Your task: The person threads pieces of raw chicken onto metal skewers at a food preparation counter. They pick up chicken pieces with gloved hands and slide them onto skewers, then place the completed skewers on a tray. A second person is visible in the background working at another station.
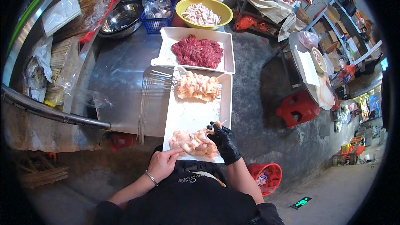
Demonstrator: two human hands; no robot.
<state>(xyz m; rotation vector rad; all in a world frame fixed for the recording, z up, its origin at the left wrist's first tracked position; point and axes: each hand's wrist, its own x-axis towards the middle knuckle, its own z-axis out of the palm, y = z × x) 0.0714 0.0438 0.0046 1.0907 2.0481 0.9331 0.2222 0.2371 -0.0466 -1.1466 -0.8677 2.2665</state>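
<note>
A white tray (177, 118) in front of me holds a pile of pale pink raw meat pieces (198, 148) at its near end. My bare left hand (162, 164), a bracelet at its wrist, is closed at the near left of the pile, around the end of a skewer mostly hidden by fingers and meat. Pale meat runs up along it to the right. My right hand (225, 143), in a black glove, pinches a pale meat piece (214, 127) by a thin tip poking out. Several loaded skewers (199, 86) lie across the tray's far end.
Bare metal skewers (143, 104) lie left of the tray on the metal table (114, 85). Beyond stand a white tray of red meat (198, 52), a yellow bowl (227, 14), a blue basket (152, 26) and steel bowls (121, 18). A red bucket (275, 179) stands right, on the floor.
</note>
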